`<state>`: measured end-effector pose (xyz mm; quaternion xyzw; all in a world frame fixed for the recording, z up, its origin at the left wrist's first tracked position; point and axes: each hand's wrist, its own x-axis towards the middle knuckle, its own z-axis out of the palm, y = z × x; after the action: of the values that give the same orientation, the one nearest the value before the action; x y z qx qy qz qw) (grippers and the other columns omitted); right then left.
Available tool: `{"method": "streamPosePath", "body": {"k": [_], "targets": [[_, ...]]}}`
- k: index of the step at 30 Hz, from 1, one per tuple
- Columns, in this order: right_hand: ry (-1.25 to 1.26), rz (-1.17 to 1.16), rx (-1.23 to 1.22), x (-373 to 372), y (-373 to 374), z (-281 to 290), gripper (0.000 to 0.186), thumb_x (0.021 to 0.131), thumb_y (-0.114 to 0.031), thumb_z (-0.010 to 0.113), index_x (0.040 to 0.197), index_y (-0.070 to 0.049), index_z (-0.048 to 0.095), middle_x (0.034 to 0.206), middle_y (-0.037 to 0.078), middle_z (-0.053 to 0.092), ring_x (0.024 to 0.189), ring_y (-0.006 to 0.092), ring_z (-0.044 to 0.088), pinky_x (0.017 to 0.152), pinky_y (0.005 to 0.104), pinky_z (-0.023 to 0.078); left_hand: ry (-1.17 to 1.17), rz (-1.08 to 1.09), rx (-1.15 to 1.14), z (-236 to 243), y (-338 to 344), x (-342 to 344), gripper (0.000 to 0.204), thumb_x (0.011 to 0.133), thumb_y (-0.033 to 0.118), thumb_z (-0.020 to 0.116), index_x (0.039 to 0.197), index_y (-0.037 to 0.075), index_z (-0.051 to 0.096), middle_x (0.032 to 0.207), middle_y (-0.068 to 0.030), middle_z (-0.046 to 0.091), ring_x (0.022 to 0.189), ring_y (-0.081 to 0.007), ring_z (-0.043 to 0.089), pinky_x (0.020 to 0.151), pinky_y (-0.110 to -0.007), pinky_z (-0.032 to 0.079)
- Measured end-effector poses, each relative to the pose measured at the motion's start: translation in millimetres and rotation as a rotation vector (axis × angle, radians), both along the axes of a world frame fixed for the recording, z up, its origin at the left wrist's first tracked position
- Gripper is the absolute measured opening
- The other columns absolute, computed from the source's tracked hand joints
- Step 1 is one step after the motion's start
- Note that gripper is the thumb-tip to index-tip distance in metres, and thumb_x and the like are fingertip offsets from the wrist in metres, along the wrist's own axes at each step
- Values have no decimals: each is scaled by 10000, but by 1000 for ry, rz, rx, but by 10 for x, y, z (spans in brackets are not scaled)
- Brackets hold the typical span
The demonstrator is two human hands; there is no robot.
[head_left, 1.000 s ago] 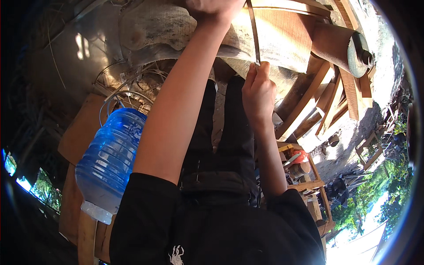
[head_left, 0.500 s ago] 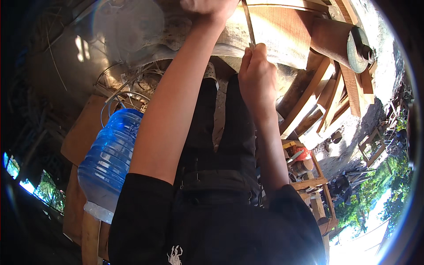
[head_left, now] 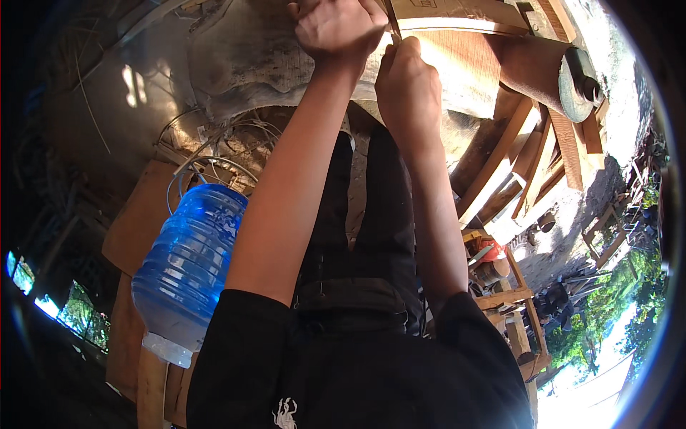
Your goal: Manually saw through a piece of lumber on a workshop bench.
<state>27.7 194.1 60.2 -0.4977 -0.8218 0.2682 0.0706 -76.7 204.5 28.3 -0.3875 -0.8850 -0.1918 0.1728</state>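
My left hand is closed at the top edge of the view, over the wooden work surface; what its fingers hold is hidden. Just below and right of it, my right hand is closed around a thin dark strip, which runs upward beside my left knuckles. Behind both hands lie a pale board with a wavy edge and a sunlit reddish wooden board. Both forearms reach up over my dark trousers.
A blue water jug lies at the left among cardboard and coiled wire. At right are a metal cylinder, stacked wooden offcuts, a wooden frame with tools and sunlit ground with foliage beyond.
My right hand has moved upward along the strip, closer to my left hand. My left hand now shows lower in the view, with more of its back visible.
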Motion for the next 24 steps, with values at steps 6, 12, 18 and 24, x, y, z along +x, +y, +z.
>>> {"method": "streamPosePath", "body": {"k": [6, 12, 18, 24], "targets": [[19, -16, -73, 202, -305, 14, 141, 865, -127, 447, 828, 7, 421, 551, 223, 559, 518, 372, 589, 445, 442, 473, 9, -3, 11, -87, -151, -11, 152, 675, 193, 512, 682, 41, 522, 745, -105, 523, 741, -266, 509, 662, -395, 390], [-47, -113, -205, 461, -437, -125, 154, 902, -151, 453, 820, -28, 413, 550, 200, 543, 508, 368, 566, 442, 450, 426, 75, -2, 123, -119, -129, 103, 227, 726, 221, 516, 816, 25, 585, 887, -119, 564, 836, -277, 488, 763, -397, 352], [31, 26, 52, 366, -331, -327, 136, 902, -144, 460, 841, -33, 410, 495, 159, 501, 462, 317, 563, 391, 407, 410, 45, -6, 134, -171, -141, 93, 191, 755, 227, 521, 768, 37, 538, 835, -108, 534, 850, -272, 476, 771, -403, 351], [-49, -54, -186, 775, -641, -129, 155, 880, -155, 471, 909, -3, 458, 473, 168, 523, 419, 323, 555, 366, 413, 430, 34, 72, 16, -325, -128, -95, 231, 820, 212, 471, 870, 4, 558, 919, -138, 539, 920, -324, 479, 818, -467, 357]]}}
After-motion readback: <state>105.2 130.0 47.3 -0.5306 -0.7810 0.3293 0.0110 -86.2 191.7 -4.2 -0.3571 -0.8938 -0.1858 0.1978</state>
